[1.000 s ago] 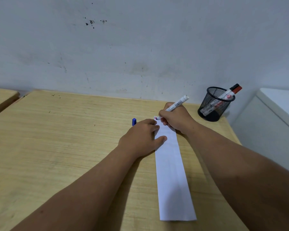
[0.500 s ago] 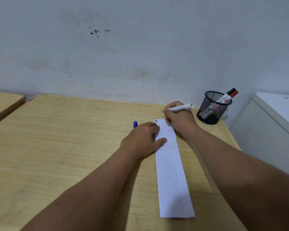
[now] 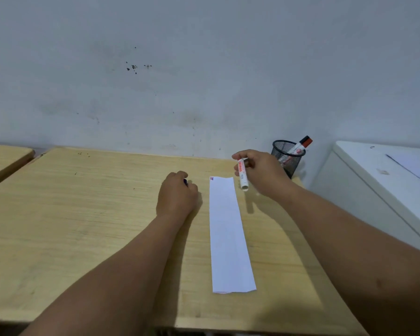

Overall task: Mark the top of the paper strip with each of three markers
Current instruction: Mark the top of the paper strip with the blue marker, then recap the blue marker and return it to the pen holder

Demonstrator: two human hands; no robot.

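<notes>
Holding a white marker (image 3: 242, 174) above the table (image 3: 83, 214), the right hand (image 3: 260, 173) has its grip clenched around the upper part of the barrel, with the lower end hanging free just beside the top right corner of the paper strip (image 3: 226, 234). The strip lies flat and lengthwise on the table, and small red and blue marks (image 3: 212, 178) are visible at its top left corner. The left hand (image 3: 177, 195) rests on the table to the left of the strip, apart from it, with its grip curled over a small blue item (image 3: 185, 182) that appears to be a cap; most of it is hidden. Risk one: nothing presses on the strip, so any brush from the right forearm could shift or skew it. Risk two: whether the marker's tip is capped cannot be told, and an exposed tip could streak the hand or table. Risk three: the mesh cup (image 3: 287, 156) with its red-capped marker (image 3: 301, 145) stands near the table's far right corner, just behind the right hand; a careless reach could tip it
</notes>
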